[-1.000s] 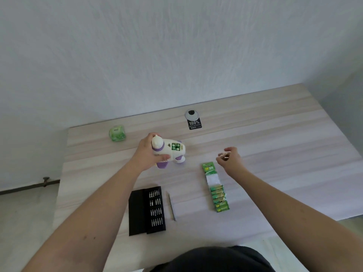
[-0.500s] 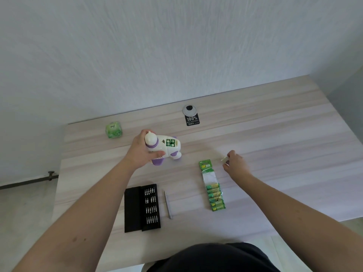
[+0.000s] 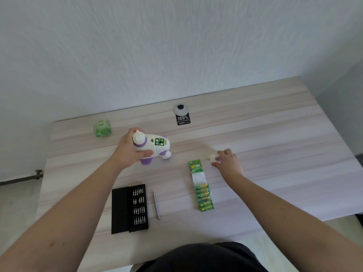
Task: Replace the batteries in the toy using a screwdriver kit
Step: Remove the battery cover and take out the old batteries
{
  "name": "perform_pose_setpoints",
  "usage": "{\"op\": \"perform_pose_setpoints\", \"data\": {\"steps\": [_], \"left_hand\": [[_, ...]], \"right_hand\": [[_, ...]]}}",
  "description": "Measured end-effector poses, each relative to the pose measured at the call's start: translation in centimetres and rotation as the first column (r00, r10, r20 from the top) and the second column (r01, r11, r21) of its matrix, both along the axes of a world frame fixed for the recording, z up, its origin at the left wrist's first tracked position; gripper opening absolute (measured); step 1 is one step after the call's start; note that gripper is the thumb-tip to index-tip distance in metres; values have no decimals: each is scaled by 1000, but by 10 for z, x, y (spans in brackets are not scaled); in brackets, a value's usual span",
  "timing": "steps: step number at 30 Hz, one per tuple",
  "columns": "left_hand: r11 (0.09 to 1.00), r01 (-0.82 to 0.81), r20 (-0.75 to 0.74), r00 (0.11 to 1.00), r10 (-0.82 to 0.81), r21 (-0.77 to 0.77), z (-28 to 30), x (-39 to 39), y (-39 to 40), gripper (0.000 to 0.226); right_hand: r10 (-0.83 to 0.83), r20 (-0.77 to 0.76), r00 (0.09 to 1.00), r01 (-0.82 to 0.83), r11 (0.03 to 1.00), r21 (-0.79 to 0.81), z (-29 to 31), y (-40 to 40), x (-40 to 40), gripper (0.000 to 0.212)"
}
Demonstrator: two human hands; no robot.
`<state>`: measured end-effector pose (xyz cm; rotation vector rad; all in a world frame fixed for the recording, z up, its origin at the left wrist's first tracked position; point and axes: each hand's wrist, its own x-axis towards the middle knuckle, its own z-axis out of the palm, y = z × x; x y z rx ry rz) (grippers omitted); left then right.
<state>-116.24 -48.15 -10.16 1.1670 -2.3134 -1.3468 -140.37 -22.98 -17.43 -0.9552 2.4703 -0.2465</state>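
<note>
Head view: right hand (image 3: 227,163) has dropped to the table (image 3: 275,154), fingertips pinching a small white piece (image 3: 212,157); left hand (image 3: 128,150) grips the toy (image 3: 152,146), at nine o'clock from the right

A pale wood-grain table (image 3: 275,124) stands against a white wall. Taking its middle as the dial's centre, a green cube (image 3: 102,128) sits at ten o'clock, a black tag (image 3: 183,120) with a round grommet (image 3: 181,109) at twelve, a small white cover (image 3: 213,157) at three and a strip of green batteries (image 3: 202,190) at five. An open black bit case (image 3: 129,209) lies at seven with a slim grey screwdriver (image 3: 156,205) just beside it, and a white and purple toy (image 3: 153,148) rests at nine o'clock.
</note>
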Motion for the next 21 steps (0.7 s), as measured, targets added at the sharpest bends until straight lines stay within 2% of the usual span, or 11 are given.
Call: {"op": "perform_pose_setpoints", "data": {"steps": [13,21], "left_hand": [[1000,6,14,1000,-6,-17,-4,-2,-3,68],[999,43,42,998,-43,4,0,-1,-5,69]], "right_hand": [[-74,43,996,76,996,-41,-1,8,4,44],[-89,-52,995,85,993,-77,18,-2,17,44]]}}
